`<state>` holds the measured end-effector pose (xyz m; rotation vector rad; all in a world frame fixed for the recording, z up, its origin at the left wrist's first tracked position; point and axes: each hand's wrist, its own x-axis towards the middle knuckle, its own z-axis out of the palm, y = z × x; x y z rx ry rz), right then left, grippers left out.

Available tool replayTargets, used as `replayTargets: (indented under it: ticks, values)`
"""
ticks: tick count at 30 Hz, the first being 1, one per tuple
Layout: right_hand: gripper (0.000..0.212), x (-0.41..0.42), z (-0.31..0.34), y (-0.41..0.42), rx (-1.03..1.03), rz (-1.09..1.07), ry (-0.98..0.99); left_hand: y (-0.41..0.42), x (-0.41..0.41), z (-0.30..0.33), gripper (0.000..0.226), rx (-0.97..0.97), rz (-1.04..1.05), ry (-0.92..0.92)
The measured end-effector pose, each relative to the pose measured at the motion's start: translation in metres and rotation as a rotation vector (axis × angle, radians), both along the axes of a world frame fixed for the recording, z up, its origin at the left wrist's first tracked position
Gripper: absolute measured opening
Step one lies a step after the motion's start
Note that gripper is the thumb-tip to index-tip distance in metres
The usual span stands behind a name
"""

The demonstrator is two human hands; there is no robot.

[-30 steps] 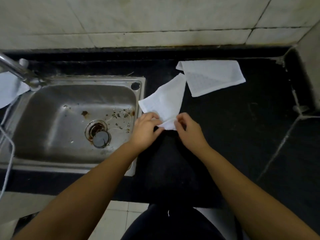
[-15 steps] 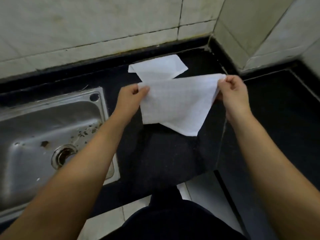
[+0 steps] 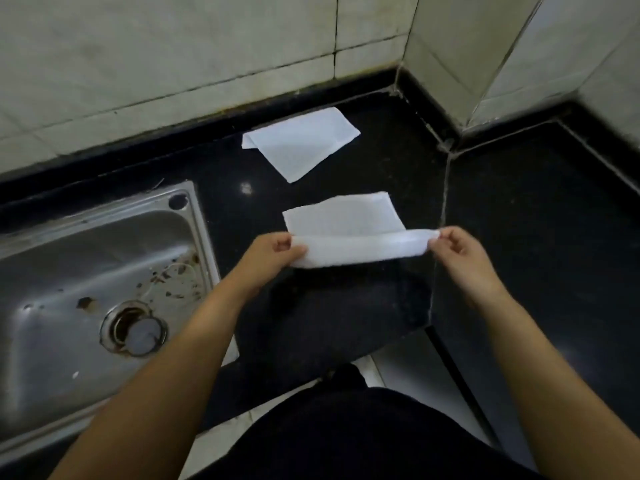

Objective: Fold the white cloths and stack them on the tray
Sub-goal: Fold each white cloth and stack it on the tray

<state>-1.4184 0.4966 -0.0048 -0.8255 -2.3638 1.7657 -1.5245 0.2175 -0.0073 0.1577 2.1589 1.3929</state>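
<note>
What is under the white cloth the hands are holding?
Under the held white cloth lies the black stone counter. Whatever sits directly beneath its far half is covered, so I cannot tell.

Sink [image 3: 86, 271] sits left in the countertop [image 3: 519, 220], second cloth [image 3: 301, 143] lies behind near the back wall [image 3: 173, 46], held cloth [image 3: 349, 233] in front between left hand [image 3: 266, 258] and right hand [image 3: 460, 254].

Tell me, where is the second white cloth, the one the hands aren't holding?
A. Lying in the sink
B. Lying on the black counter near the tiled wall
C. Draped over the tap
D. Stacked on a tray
B: the loose cloth lies on the black counter by the tiled wall, beyond the cloth held by the left hand and the right hand.
</note>
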Motion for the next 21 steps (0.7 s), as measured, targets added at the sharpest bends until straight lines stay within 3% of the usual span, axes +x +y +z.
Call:
replayTargets:
  ticks: [4,8,13,16,21]
  values:
    - [0.007,0.035,-0.041,-0.004,-0.033,0.149,-0.243,-0.022,0.024,-0.032,0.025,-0.267,-0.128,-0.165]
    - [0.008,0.024,-0.038,-0.002,-0.027,0.218,-0.276,-0.027,0.023,-0.028,0.014,-0.220,-0.061,-0.224]
    - [0.009,-0.034,-0.025,-0.007,0.074,0.177,-0.210,-0.019,-0.003,-0.028,0.011,-0.185,0.113,-0.101]
    - [0.006,-0.066,-0.029,-0.012,0.212,0.141,-0.257,-0.009,-0.027,-0.039,0.022,-0.342,0.179,0.050]
    - [0.016,-0.088,-0.047,-0.018,0.418,0.155,-0.395,0.012,-0.043,-0.053,0.018,-0.543,0.165,0.177]
